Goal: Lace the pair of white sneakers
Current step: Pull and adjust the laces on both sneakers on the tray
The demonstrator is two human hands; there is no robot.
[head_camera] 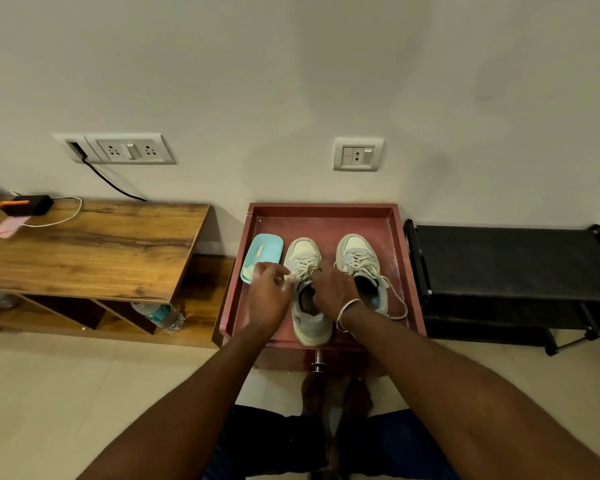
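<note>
Two white sneakers stand side by side, toes toward the wall, on a red-brown tray. The left sneaker has laces across its front eyelets. My left hand pinches a white lace end at that shoe's left side. My right hand rests over the shoe's opening, fingers closed on the lace near the tongue. The right sneaker is laced, and its loose lace ends trail to the right over the tray floor.
A light blue dish lies in the tray left of the shoes. A wooden low table with a cable and a black device stands at left, a plastic bottle beneath it. A black rack stands right. Wall close behind.
</note>
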